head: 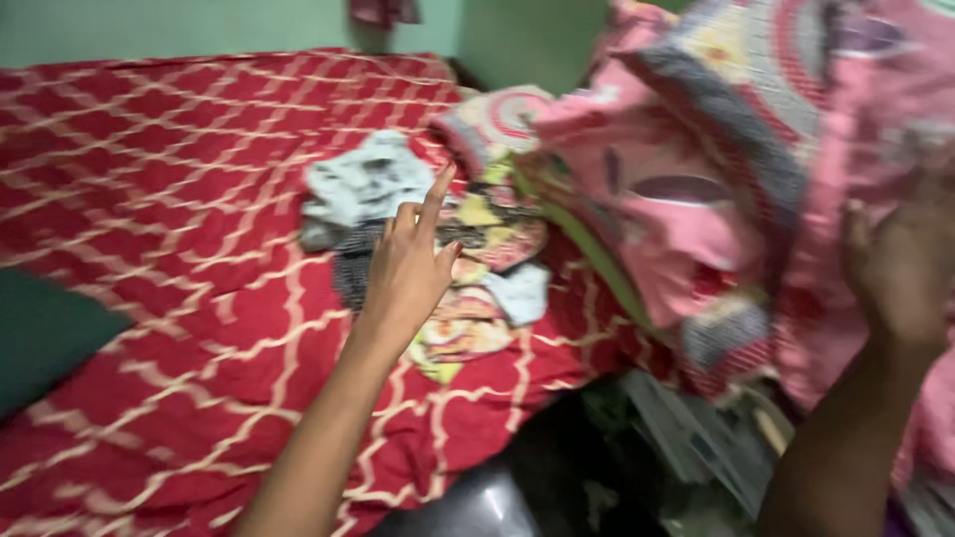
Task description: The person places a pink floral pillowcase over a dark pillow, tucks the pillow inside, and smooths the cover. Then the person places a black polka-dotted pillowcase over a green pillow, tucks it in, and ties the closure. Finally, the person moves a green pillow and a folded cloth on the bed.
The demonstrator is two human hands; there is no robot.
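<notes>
My left hand [408, 264] reaches out over the bed with its index finger stretched up and the other fingers loosely curled, holding nothing. Just beyond it lies a small heap of clothes [468, 249], with a pale blue piece [363, 184] at its far left. My right hand [900, 273] is raised at the right edge and grips a large pink patterned quilt [696, 169], which hangs in folds above the bed's right side. The picture is blurred by motion.
A red bedspread with a cream lattice pattern [169, 199] covers the bed. A dark green cushion [45, 333] lies at the left edge. Green wall [199, 25] runs behind. Below the bed's near corner sit dark, cluttered items [637, 457].
</notes>
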